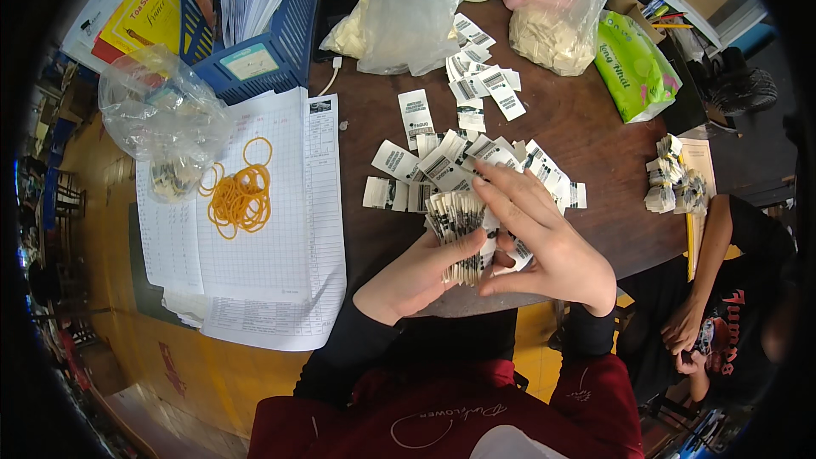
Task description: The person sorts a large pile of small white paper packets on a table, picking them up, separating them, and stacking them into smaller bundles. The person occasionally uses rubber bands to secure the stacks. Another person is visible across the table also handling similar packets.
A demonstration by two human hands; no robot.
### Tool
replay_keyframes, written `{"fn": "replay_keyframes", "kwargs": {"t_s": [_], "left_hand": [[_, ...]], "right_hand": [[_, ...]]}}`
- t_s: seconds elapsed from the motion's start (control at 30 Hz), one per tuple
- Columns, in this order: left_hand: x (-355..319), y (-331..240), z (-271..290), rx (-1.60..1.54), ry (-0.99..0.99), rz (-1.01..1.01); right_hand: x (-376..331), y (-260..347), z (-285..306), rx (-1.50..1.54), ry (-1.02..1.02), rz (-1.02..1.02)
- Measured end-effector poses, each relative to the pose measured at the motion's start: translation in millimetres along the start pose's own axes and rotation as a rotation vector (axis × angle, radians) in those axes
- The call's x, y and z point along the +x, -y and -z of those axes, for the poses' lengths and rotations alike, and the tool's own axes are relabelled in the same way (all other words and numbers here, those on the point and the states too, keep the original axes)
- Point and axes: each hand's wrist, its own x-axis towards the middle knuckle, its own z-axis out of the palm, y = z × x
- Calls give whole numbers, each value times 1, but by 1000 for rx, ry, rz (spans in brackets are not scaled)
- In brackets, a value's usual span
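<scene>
A thick stack of small white printed labels (456,219) stands on edge near the table's front edge. My left hand (416,272) is wrapped round its left and near side, thumb across the front. At the stack's right side, my right hand (544,234) is curved with its fingers apart, fingertips over the stack's far right corner. Some labels show between its thumb and fingers; whether it grips them I cannot tell. Loose labels (395,160) lie spread just beyond both hands, and another scatter of labels (501,89) lies farther back.
On the left, orange rubber bands (240,200) lie on paper sheets (289,272) beside a clear plastic bag (166,110). A blue file rack (272,42), filled plastic bags (408,21) and a green tissue pack (633,68) stand behind. Bundled labels (667,178) lie right, near a seated person (731,289).
</scene>
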Motion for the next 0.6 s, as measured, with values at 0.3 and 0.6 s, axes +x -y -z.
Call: {"fn": "replay_keyframes", "kwargs": {"t_s": [0.3, 0.6], "left_hand": [[1, -5, -2, 57, -1, 18], [0, -2, 2, -9, -37, 38]], "right_hand": [[0, -4, -14, 85, -86, 9], [5, 9, -13, 117, -73, -20]]}}
